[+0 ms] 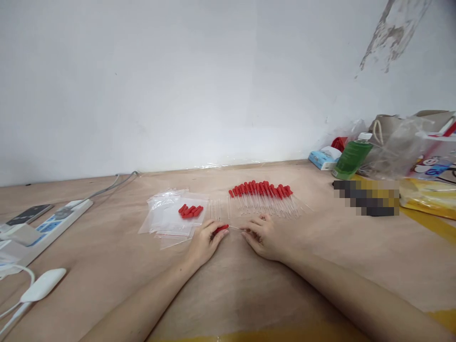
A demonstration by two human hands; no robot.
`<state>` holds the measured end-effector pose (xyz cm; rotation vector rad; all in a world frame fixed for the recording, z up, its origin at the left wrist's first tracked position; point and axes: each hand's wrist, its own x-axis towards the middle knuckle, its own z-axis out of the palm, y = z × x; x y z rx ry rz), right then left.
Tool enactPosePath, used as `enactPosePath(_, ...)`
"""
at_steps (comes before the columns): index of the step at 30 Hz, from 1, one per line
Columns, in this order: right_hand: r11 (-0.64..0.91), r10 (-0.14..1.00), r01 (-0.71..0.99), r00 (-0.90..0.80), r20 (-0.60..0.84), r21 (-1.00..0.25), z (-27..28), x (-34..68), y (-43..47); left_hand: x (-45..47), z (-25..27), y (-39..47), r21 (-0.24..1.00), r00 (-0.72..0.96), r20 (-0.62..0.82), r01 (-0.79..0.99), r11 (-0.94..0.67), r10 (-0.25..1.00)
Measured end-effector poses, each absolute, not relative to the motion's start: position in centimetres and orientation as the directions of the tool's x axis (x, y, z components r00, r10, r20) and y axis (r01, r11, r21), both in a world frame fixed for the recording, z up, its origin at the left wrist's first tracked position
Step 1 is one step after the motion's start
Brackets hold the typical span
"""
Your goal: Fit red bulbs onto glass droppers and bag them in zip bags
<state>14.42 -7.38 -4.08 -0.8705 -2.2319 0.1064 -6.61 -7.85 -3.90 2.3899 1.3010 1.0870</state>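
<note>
Between finger and thumb, my left hand [205,241] pinches a red rubber bulb [221,228]. My right hand [262,237] is closed on a thin clear glass dropper tube [235,227], whose left end meets the bulb's mouth; how deep it sits I cannot tell. Behind my left hand, several loose red bulbs [191,212] lie on a stack of clear zip bags [160,209]. A few bare glass tubes [219,209] lie just right of the bags. Beyond my right hand is a row of droppers with red bulbs [261,190], bulbs toward the wall.
At left are a white power strip [60,223], a phone [28,214] and a white plug-like piece [44,285] on a cable. A green bottle [352,156], a tissue pack [323,159] and plastic bags [399,142] crowd the right back, beside a blurred dark object [366,198].
</note>
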Motion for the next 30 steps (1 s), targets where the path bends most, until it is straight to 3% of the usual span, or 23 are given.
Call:
enactPosePath(9,0.766,0.619,0.579,-0.543,0.567,-0.281,-3.9,14.6,-7.3,-6.8,-4.1,-8.0,0.504,0.385,0.523,0.580,-0.640,0.761)
enactPosePath(15,0.779,0.600,0.587,-0.595,0.534,-0.221,-4.5,15.2,-6.6,-6.7,-3.4,-8.4,0.508,0.521,0.392,0.564,-0.651,0.758)
enactPosePath(22,0.792,0.565,0.591,-0.613,0.553,-0.154,-4.4,14.8,-7.0,-6.5,-3.2,-8.5,0.502,0.539,0.351,0.583,-0.640,0.766)
enactPosePath(30,0.788,0.586,0.589,-0.627,0.514,-0.179,-4.4,13.8,-7.3,-6.5,-3.1,-8.5,0.460,0.589,0.342,0.574,-0.677,0.732)
